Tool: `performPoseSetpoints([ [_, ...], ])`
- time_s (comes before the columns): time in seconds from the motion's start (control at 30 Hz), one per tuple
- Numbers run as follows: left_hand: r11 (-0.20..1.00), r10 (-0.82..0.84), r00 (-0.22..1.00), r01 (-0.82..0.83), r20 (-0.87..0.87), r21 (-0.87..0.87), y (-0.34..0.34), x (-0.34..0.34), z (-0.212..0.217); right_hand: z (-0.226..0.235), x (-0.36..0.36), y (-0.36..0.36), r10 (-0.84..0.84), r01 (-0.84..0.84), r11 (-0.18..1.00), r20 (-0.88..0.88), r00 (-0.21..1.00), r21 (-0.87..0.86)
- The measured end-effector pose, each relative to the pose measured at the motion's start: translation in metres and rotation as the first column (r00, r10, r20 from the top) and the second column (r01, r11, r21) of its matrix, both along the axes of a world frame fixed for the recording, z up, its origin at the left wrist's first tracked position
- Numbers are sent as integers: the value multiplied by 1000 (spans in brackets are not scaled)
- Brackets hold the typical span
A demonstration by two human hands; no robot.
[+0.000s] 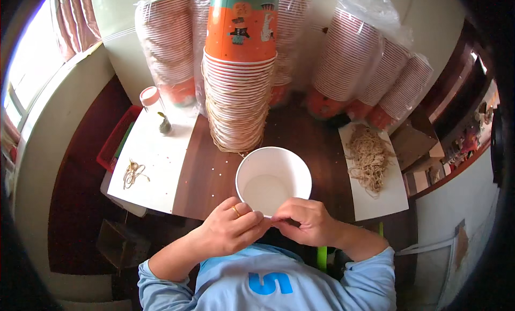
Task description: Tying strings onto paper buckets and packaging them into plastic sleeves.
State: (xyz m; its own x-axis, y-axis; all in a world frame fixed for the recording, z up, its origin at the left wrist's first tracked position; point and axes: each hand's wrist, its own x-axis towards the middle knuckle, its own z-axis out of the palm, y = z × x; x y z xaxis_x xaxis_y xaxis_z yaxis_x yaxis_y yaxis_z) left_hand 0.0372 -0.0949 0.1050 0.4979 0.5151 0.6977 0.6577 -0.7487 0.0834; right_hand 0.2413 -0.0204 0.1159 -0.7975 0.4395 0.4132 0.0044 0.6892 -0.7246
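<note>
A white paper bucket [273, 171] is right in front of me, its open mouth facing up and its plain white inside showing. At its near rim both hands meet, fingertips almost touching. My left hand [236, 225], with a ring on one finger, is closed with its fingers at the rim. Thumb and fingers pinch together on my right hand [306, 220] just beside it; what lies between them is too small to make out. Behind the bucket rises a tall stack of nested orange-and-green paper buckets [241, 29], with tan cords [238, 112] looped around their rims.
More bucket stacks in clear plastic [166, 37] [351, 53] line the wall. A tangled heap of tan cord [370, 158] lies on a white sheet at right. On the left sheet are a few loose cords [134, 174] and a pink-capped bottle [152, 99], beside a red basket [118, 136].
</note>
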Motion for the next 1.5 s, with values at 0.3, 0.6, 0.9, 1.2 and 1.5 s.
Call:
performPoseSetpoints([
  [0.3,897,351,809,-145,471,-419,41,-28,-28,-9,-44,57,-248,287,943,222,943,-167],
  [0.6,726,503,711,-38,492,-687,82,-50,-53,-44,-78,93,-424,400,905,209,881,147],
  [0.9,702,505,723,-25,472,-712,94,-54,-62,-44,-81,87,-464,429,883,221,858,188],
  [1.2,651,474,759,38,446,-758,99,-57,-63,-49,-85,88,-472,439,879,199,859,188],
  [1.5,708,304,894,19,329,-706,104,-57,-52,-45,-86,86,-459,434,887,205,865,155],
])
